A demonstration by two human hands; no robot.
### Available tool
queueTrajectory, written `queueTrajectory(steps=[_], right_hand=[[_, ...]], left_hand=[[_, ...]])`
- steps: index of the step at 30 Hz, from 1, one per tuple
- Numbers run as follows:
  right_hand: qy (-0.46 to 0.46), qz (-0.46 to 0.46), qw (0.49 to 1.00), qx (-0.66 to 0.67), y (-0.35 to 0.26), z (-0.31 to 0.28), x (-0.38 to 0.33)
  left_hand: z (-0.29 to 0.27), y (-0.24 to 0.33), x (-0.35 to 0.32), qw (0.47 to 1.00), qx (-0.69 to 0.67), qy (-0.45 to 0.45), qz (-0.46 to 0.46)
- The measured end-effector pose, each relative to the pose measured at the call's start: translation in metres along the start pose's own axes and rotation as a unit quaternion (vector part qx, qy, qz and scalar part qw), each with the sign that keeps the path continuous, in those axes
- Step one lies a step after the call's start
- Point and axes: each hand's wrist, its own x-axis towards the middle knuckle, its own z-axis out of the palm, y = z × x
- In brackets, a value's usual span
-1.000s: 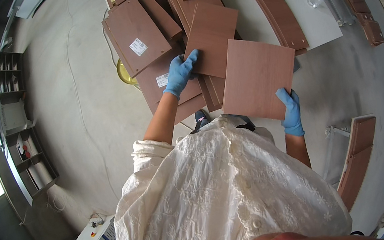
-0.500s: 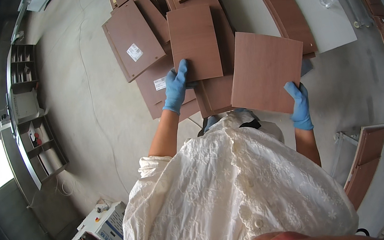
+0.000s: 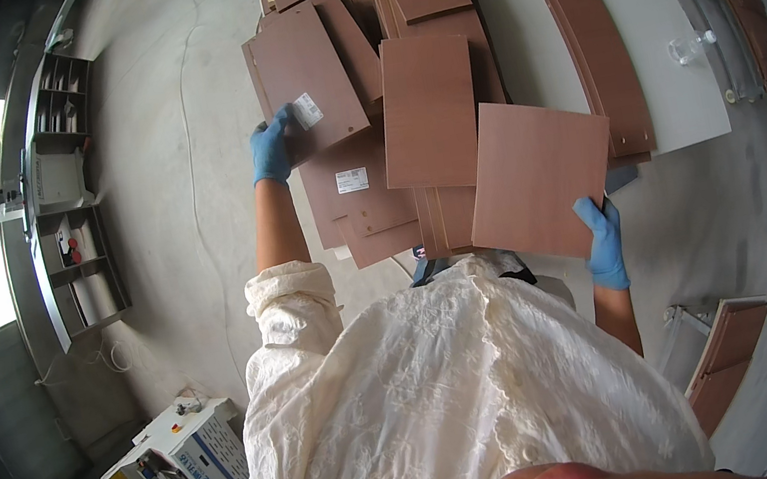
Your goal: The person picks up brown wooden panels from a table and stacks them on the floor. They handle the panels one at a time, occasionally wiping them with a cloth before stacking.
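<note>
- Grey concrete floor (image 3: 189,170) takes most of the view; open room is on my left side, between the panel pile and the grey shelving unit (image 3: 56,193) along the wall.
- White worktable (image 3: 673,89) ahead on the right, with curved brown wooden strips (image 3: 601,56) lying on it and a clear glass jar (image 3: 688,46) near its far edge.
- Heap of flat reddish-brown wooden panels (image 3: 433,109) overlaps loosely in front of me, edges hanging over each other at odd angles.
- Square reddish-brown wooden panel (image 3: 536,178) is in my right hand (image 3: 604,238); gloved fingers wrap its lower right corner, panel tilted above the heap.
- Labelled reddish-brown rectangular panel (image 3: 306,80) lies on the heap's left side; my left hand (image 3: 272,148), blue glove, pinches its lower left edge.
- White-and-blue cardboard box (image 3: 188,465) sits on the floor at my lower left, well apart.
- Risk, my judgement: one-corner grip on the square panel could let it swing and clip the heap.
- Risk: pulling the labelled panel may drag the loose ones under it off the pile.
</note>
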Motion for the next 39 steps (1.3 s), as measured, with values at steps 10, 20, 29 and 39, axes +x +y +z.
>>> queueTrajectory(steps=[10,20,29,39], right_hand=[[0.040,0.019,0.999,0.009,0.013,0.025,-0.007],[-0.013,0.014,1.000,0.008,0.031,0.045,-0.004],[-0.012,0.016,1.000,-0.024,0.028,0.076,-0.002],[-0.001,0.007,1.000,0.017,0.029,0.064,-0.011]], left_hand=[[-0.041,-0.029,0.027,0.986,-0.150,-0.069,-0.037],[-0.050,-0.031,0.017,0.980,-0.180,-0.084,-0.001],[-0.011,0.028,0.006,0.985,-0.136,-0.098,0.044],[-0.017,0.064,0.054,0.946,-0.284,-0.143,0.062]])
